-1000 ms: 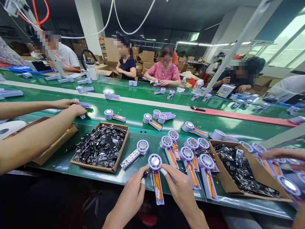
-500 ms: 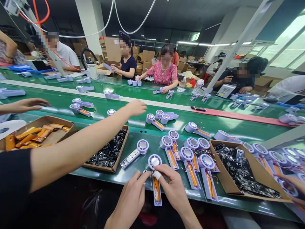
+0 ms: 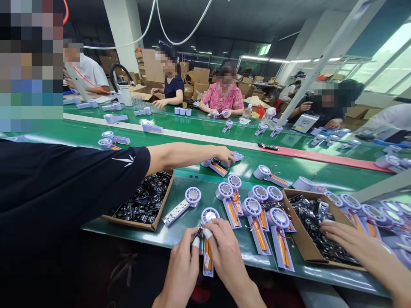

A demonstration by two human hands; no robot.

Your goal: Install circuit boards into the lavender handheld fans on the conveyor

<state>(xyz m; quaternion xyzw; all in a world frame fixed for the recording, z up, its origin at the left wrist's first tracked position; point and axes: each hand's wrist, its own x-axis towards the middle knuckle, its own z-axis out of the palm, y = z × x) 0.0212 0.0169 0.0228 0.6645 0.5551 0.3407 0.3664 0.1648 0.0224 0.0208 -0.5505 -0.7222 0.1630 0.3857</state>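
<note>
Just in front of me lies a lavender handheld fan body point(image 3: 209, 214) with a round head and an orange battery point(image 3: 207, 256) in its open handle. My left hand point(image 3: 183, 263) pinches a small black circuit board point(image 3: 198, 234) beside the neck of this fan. On the other side, my right hand point(image 3: 228, 252) is closed over the neck, its white-wrapped thumb meeting the board's edge. Whatever the right fingertips pinch is hidden. A fan body with a pale board in its handle point(image 3: 176, 212) lies to the left.
A co-worker's arm point(image 3: 186, 156) crosses from the left to fans on the green belt point(image 3: 167, 143). Another person's hand point(image 3: 349, 241) is over the right carton point(image 3: 308, 248) of boards. A second board carton point(image 3: 157, 220) stands left. Several battery-filled fans point(image 3: 258, 233) lie right.
My left hand has brought the circuit board up against the fan's neck, where my right fingers have closed in. The left co-worker leaned in and reached right; another hand came over the right carton.
</note>
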